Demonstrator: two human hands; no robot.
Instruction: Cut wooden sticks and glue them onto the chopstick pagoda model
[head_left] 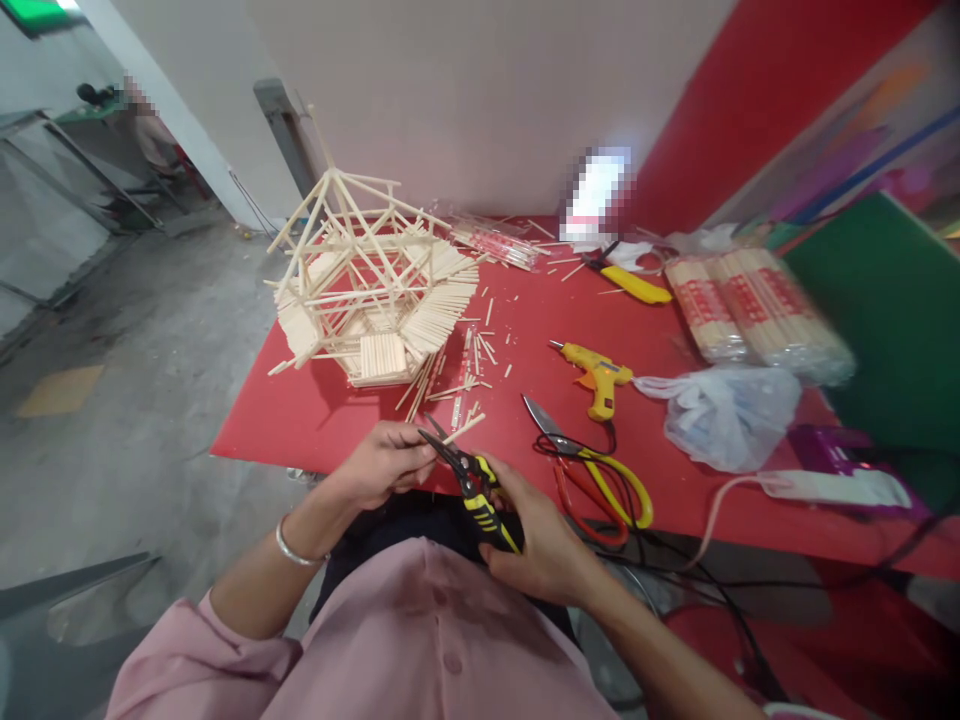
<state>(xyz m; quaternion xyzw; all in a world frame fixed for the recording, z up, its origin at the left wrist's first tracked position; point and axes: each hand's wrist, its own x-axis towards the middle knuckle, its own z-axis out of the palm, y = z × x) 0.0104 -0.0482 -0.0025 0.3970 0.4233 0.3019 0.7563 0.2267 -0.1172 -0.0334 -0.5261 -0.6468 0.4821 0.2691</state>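
Note:
My left hand (390,462) pinches a thin wooden stick (466,429) whose free end points to the upper right. In my right hand (536,535) are black and yellow pruning shears (480,505), held by their handles. The blades lie around or against the stick, close to my left fingertips; I cannot tell if they touch it. Beyond my hands stands a pagoda-like model (375,290) built from wooden sticks, with a peaked frame on top and fanned panels round it. Loose sticks and cut pieces (484,350) lie beside the model.
On the red table (262,420) lie a yellow glue gun (600,378), large scissors (592,470) with red and yellow handles, yellow-handled pliers (634,284), chopstick packs (757,300), a plastic bag (731,415) and a white power strip (836,488). Black cables hang over the front edge.

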